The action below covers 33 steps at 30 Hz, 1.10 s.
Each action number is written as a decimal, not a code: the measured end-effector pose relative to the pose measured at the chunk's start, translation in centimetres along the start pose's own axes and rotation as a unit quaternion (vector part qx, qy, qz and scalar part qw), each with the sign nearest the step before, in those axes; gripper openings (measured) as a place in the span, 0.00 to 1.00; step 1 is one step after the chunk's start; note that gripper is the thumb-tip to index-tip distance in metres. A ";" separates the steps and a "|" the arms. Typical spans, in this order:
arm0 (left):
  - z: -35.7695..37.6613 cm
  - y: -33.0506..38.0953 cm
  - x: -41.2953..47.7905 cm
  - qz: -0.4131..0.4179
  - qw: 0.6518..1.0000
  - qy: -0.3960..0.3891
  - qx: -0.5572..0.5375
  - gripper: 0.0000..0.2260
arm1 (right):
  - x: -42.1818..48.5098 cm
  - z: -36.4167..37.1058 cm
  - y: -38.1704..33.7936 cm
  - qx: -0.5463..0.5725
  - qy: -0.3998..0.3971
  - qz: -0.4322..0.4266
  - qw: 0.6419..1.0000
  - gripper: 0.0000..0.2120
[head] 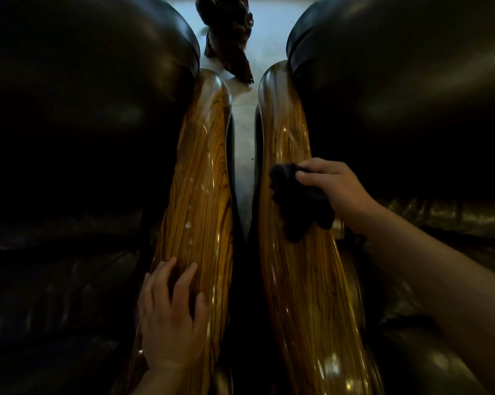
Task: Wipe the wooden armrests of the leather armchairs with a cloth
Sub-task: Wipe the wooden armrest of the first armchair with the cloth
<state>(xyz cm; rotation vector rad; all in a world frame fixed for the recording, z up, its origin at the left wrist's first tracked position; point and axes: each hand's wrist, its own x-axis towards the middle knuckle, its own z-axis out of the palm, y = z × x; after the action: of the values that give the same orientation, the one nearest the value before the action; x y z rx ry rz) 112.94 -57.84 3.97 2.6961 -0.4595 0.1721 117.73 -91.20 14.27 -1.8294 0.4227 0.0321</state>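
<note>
Two glossy striped wooden armrests run side by side away from me, the left armrest [203,172] and the right armrest [289,129], each on a dark leather armchair. My right hand [334,189] presses a dark cloth [300,201] onto the middle of the right armrest. My left hand [169,315] lies flat with fingers spread on the near part of the left armrest and holds nothing. Pale spots show on the left armrest ahead of that hand.
The left armchair's leather back [92,81] and the right armchair's leather back [397,81] bulge on either side. A narrow gap with pale floor [244,155] separates the armrests. A dark carved wooden object [229,32] stands on the floor beyond.
</note>
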 end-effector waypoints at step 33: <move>-0.1 0.5 0.2 -0.005 1.000 0.013 -0.007 0.23 | 10.9 3.4 0.6 -0.563 -0.009 -0.195 0.803 0.24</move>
<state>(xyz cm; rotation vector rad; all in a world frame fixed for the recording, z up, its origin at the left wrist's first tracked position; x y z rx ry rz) 112.94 -58.28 4.25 2.6777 -0.4389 0.2005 128.40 -91.13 10.08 -3.0698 -0.0640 0.0162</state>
